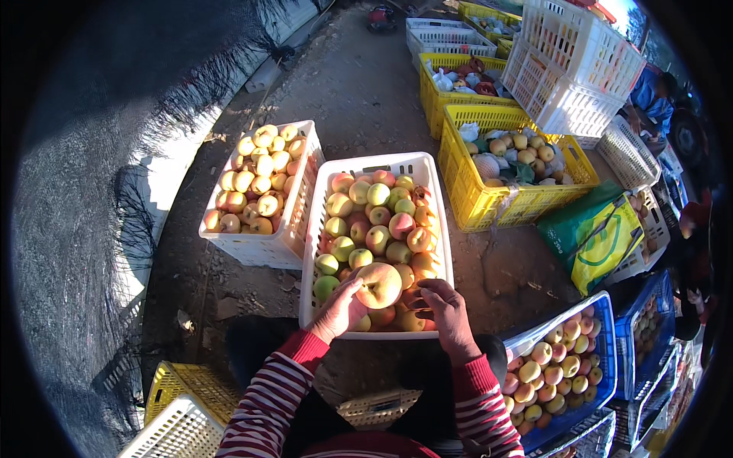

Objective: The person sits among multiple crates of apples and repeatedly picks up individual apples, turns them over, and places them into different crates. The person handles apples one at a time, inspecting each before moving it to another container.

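Observation:
My left hand (339, 314) holds a large yellow-pink apple (379, 286) from its left side. The apple is over the near end of a white plastic crate (446, 229) full of green, yellow and red apples. To the right of the held apple is my right hand (449, 315), its fingers bent and apart, with nothing visible in it. A narrow gap separates those fingertips from the held apple. Below them lie more apples in the crate, partly hidden by my hands. One apple near the crate's far right corner looks broken and brown (421, 194).
A second white crate of apples (303, 240) stands at left. Yellow crates (487, 209), stacked white crates (578, 103) and a green-yellow bag (592, 237) stand at right. Blue crates (615, 338) hold apples near my right knee. Dark netting (74, 229) lines the left; a person (653, 106) is far right.

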{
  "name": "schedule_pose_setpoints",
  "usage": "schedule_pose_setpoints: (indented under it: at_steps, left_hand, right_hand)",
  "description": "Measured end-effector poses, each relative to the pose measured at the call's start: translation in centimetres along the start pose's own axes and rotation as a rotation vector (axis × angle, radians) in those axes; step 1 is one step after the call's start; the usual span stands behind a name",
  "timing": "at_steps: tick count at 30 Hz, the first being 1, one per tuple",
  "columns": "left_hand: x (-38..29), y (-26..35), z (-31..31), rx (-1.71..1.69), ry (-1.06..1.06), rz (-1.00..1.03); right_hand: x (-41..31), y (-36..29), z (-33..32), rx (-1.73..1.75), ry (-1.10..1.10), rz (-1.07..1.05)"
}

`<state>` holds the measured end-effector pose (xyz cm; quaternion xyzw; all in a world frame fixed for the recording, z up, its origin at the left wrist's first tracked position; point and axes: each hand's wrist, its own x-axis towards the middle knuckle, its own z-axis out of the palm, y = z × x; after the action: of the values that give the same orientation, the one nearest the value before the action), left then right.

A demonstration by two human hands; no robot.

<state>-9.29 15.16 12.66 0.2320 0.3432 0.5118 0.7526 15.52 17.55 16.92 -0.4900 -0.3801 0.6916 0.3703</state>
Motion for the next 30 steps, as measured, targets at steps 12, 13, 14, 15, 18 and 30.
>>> schedule_pose_setpoints:
  at_steps: [12,13,14,15,18,30]
  left_hand:
    - [-2.6,-1.4,5.1,0.008,0.070,0.003]
    - [-3.1,-1.6,5.7,0.147,-0.015,0.153]
    - [-3.4,-1.6,6.4,0.239,-0.003,0.187]
    - [-3.6,-1.6,6.9,0.290,-0.053,0.273]
    - [-3.8,-1.1,7.7,0.312,-0.014,0.220]
    - [-2.8,-0.9,6.7,-0.119,-0.077,0.224]
  right_hand:
    - [-3.3,-1.2,2.3,0.088,-0.308,-0.239]
    - [-3.3,-1.4,2.4,0.114,-0.270,-0.192]
    - [-3.3,-1.5,2.4,0.149,-0.262,-0.177]
    - [-3.2,-1.5,2.4,0.185,-0.254,-0.163]
    - [-3.0,-1.5,2.2,0.352,-0.287,-0.154]
    - [-4.0,-0.5,2.1,0.372,-0.253,-0.316]
